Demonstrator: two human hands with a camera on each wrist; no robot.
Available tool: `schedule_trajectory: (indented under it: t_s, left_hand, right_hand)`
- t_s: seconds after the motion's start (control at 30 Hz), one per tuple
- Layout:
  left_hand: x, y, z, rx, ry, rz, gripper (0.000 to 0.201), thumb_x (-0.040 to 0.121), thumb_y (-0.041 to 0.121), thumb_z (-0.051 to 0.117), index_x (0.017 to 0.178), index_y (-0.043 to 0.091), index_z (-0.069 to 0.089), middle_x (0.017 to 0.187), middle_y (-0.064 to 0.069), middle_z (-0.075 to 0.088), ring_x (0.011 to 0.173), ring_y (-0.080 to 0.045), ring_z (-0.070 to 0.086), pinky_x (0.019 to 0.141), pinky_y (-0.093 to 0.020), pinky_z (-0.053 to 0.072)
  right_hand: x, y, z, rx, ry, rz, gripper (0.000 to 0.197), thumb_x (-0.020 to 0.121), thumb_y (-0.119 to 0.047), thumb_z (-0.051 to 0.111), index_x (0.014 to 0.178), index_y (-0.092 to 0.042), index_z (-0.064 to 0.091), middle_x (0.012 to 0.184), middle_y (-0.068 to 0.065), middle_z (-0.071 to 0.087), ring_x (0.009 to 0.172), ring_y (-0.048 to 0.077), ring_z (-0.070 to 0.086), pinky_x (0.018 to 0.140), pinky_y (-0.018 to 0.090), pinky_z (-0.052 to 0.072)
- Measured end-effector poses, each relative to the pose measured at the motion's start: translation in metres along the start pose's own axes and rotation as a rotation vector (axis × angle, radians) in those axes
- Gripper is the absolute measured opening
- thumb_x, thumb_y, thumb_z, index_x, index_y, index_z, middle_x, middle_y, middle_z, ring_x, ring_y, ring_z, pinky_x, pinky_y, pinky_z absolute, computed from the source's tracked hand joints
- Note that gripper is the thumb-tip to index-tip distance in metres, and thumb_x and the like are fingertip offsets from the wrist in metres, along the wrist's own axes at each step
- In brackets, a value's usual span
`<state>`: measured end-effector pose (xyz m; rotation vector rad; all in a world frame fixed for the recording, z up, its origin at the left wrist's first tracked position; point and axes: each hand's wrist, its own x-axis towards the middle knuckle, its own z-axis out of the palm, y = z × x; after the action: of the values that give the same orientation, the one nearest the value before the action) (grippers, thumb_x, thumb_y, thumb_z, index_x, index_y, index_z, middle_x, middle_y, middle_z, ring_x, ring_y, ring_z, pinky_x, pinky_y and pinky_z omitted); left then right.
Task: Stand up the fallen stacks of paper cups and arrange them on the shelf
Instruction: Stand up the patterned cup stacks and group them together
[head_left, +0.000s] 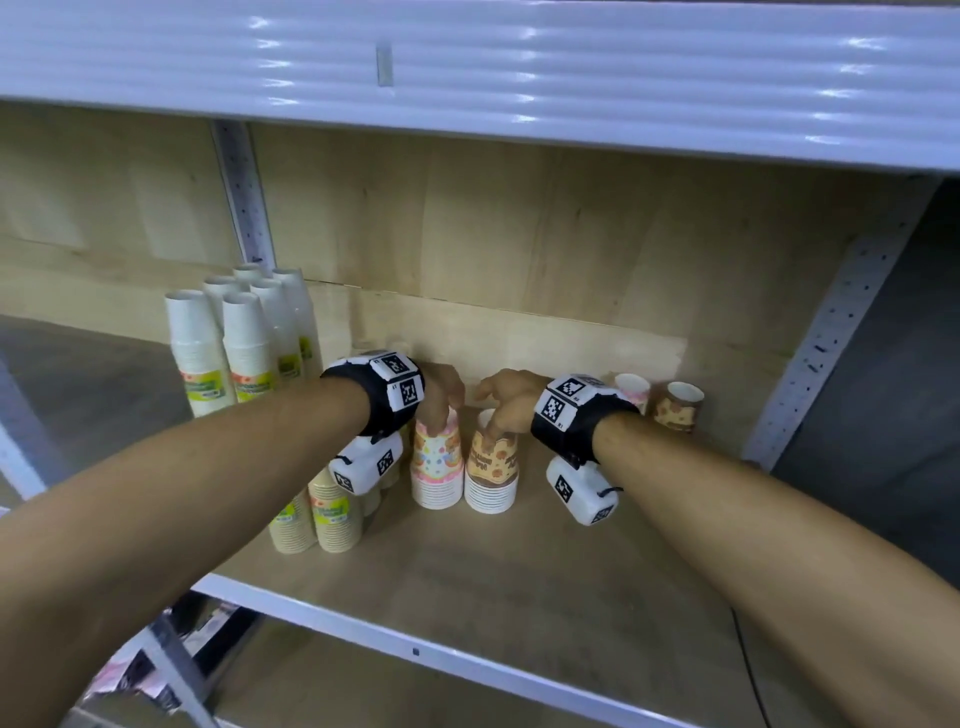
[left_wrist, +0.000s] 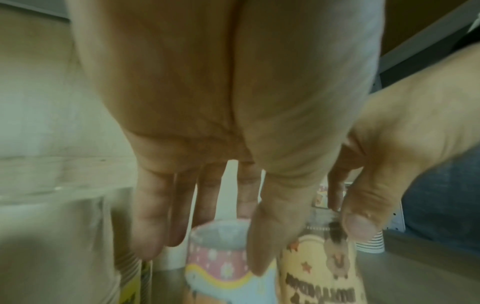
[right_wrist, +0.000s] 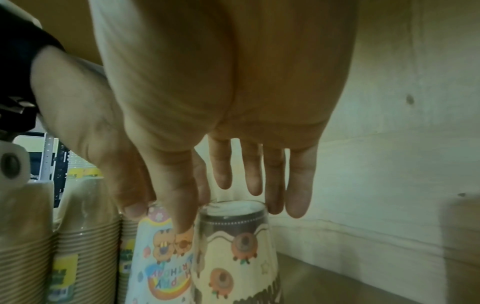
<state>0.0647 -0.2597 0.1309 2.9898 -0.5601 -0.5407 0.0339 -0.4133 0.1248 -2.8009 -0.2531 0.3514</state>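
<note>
The birthday cup stack (head_left: 437, 462) and the brown cookie cup stack (head_left: 492, 470) stood touching on the shelf (head_left: 519, 571), each pinched at its top by the left hand (head_left: 441, 389) and right hand (head_left: 506, 400), so one bump could have tipped both over.

Front half of the shelf (head_left: 519, 587) is bare wood, so there's plenty of room to come in low there. Left side is crowded: white cup stacks (head_left: 244, 338) at the back, kraft stacks (head_left: 332, 514) nearer the edge. Two short stacks (head_left: 660, 400) sit in the back right corner. The upper shelf (head_left: 467, 67) caps the headroom.
</note>
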Motion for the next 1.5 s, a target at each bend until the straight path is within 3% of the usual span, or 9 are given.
schedule_trajectory:
  t_s: [0.1,0.33,0.53,0.67,0.83,1.0,1.2,1.4,1.5]
  left_hand:
    - [0.001,0.002,0.006,0.062,0.021,0.017,0.062,0.087,0.006,0.07,0.144,0.006,0.046,0.145,-0.009,0.047,0.129,-0.024,0.047,0.081,-0.017,0.037]
    - [-0.002,0.001,0.007,0.109,0.06,0.046,0.062,0.084,0.019,0.073,0.141,0.011,0.05,0.142,-0.007,0.051,0.128,-0.025,0.049,0.101,-0.033,0.045]
    - [0.0,0.014,-0.003,0.078,0.116,0.093,0.047,0.082,0.022,0.073,0.126,0.009,0.064,0.128,-0.007,0.06,0.103,-0.019,0.055,0.075,-0.025,0.042]
    - [0.008,0.031,-0.008,0.004,0.153,0.117,0.044,0.082,0.023,0.073,0.123,0.007,0.065,0.127,-0.009,0.059,0.102,-0.02,0.055,0.074,-0.024,0.043]
    - [0.018,0.064,-0.012,0.008,0.218,0.161,0.047,0.086,0.032,0.068,0.124,0.006,0.064,0.127,-0.009,0.057,0.113,-0.024,0.056,0.083,-0.026,0.049]
    - [0.033,0.099,-0.014,-0.035,0.222,0.197,0.05,0.079,0.037,0.072,0.119,0.008,0.066,0.12,-0.008,0.061,0.105,-0.025,0.061,0.087,-0.035,0.056]
    - [0.047,0.143,-0.01,-0.063,0.212,0.249,0.052,0.078,0.037,0.073,0.12,0.007,0.065,0.12,-0.009,0.063,0.104,-0.026,0.063,0.085,-0.036,0.056]
    - [0.058,0.181,-0.001,-0.06,0.248,0.286,0.057,0.082,0.035,0.073,0.128,0.006,0.059,0.124,-0.011,0.061,0.107,-0.027,0.061,0.083,-0.031,0.054]
    - [0.065,0.194,0.005,-0.051,0.259,0.334,0.048,0.086,0.03,0.07,0.126,0.006,0.059,0.123,-0.01,0.061,0.109,-0.027,0.06,0.075,-0.027,0.048]
  right_hand:
    - [-0.001,-0.003,0.003,-0.028,-0.031,-0.027,0.075,0.078,-0.013,0.078,0.145,-0.023,0.045,0.145,-0.001,0.05,0.128,0.022,0.051,0.093,0.025,0.044]
    - [-0.003,0.001,0.009,-0.081,0.037,-0.068,0.053,0.083,-0.017,0.072,0.134,-0.021,0.059,0.139,0.001,0.057,0.123,0.023,0.056,0.092,0.026,0.045]
    - [-0.019,0.019,-0.004,-0.032,0.062,-0.023,0.051,0.078,-0.025,0.078,0.126,-0.014,0.065,0.122,0.005,0.066,0.107,0.023,0.063,0.085,0.029,0.052]
    - [-0.032,0.042,-0.018,-0.046,0.106,0.032,0.043,0.08,-0.021,0.076,0.12,-0.012,0.067,0.119,0.007,0.067,0.106,0.023,0.063,0.083,0.03,0.053]
    - [-0.047,0.077,-0.031,-0.073,0.157,0.122,0.053,0.079,-0.026,0.075,0.13,-0.018,0.062,0.132,0.0,0.059,0.117,0.019,0.057,0.084,0.024,0.044]
    - [-0.069,0.118,-0.042,-0.068,0.207,0.189,0.034,0.078,-0.026,0.073,0.11,-0.016,0.073,0.113,0.002,0.068,0.096,0.019,0.063,0.071,0.023,0.049]
    - [-0.081,0.158,-0.049,-0.048,0.233,0.274,0.029,0.072,-0.03,0.078,0.097,-0.016,0.075,0.101,0.0,0.068,0.091,0.021,0.065,0.077,0.031,0.055]
    - [-0.084,0.191,-0.042,-0.01,0.292,0.3,0.029,0.087,-0.02,0.067,0.114,-0.01,0.071,0.116,0.003,0.061,0.11,0.021,0.058,0.078,0.02,0.037]
    - [-0.079,0.202,-0.041,-0.009,0.284,0.325,0.036,0.086,-0.026,0.069,0.12,-0.016,0.066,0.118,0.005,0.062,0.11,0.022,0.058,0.081,0.026,0.042]
